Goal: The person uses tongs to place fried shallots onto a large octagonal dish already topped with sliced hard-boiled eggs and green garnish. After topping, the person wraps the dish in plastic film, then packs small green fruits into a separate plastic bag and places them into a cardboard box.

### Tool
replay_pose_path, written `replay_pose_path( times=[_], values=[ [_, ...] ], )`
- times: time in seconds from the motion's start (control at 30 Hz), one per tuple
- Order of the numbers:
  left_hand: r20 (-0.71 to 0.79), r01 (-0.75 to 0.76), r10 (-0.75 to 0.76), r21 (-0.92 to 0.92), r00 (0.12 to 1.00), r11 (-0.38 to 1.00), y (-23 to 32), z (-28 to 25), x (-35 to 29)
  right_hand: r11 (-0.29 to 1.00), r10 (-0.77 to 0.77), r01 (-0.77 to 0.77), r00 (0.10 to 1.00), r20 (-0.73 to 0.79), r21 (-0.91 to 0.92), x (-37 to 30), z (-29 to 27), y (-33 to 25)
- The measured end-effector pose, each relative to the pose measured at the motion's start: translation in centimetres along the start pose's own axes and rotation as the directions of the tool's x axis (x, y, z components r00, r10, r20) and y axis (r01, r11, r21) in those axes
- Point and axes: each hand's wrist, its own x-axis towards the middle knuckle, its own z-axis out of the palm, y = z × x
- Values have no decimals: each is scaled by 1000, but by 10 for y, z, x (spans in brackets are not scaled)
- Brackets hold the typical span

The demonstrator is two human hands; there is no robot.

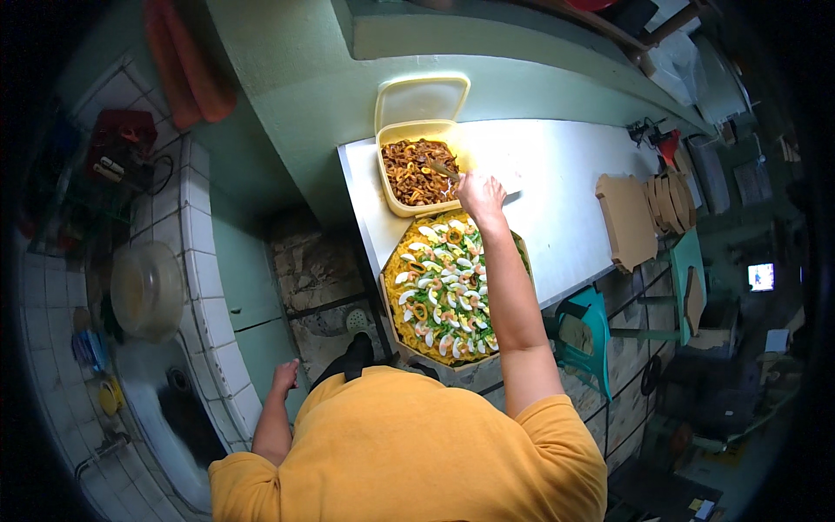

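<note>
My right hand point(481, 193) is closed around the handle of a serving utensil point(444, 170). The utensil's end reaches into a yellow plastic container point(402, 209) of brown cooked pieces and rings point(413, 170); whether it is a spoon or tongs I cannot tell. The container's lid point(422, 97) stands raised behind it, against the wall. Below my right forearm, nearer to me, lies an octagonal tray of yellow noodles point(396, 296) topped with egg wedges, shrimp, brown rings and chopped greens. My left hand point(286, 375) hangs low at my left side, fingers curled, with nothing visible in it.
The container stands on a white table point(565, 191) along a green wall. Flat cardboard pieces point(628, 222) rest at its right end. A teal plastic chair point(587, 335) is close on the right. To my left are a tiled counter point(202, 270), a sink point(156, 383) and a translucent basin point(148, 287).
</note>
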Motion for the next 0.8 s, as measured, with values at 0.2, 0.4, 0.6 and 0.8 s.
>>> replay_pose_path(
  times=[0.2,0.4,0.6,0.8],
  values=[
    [5,-4,4,-20,1000,1000,19,7,-5,991,86,-89,996,37,95,1,8,5],
    [42,22,-23,34,999,999,22,8,-10,996,69,-67,997,-37,54,-23,-18,20],
    [27,32,-35,125,999,992,9,11,4,975,-2,67,957,-292,213,-101,-70,79],
    [275,-529,457,535,846,658,1,11,36,990,28,3,976,-216,142,-241,-98,159]
  ],
)
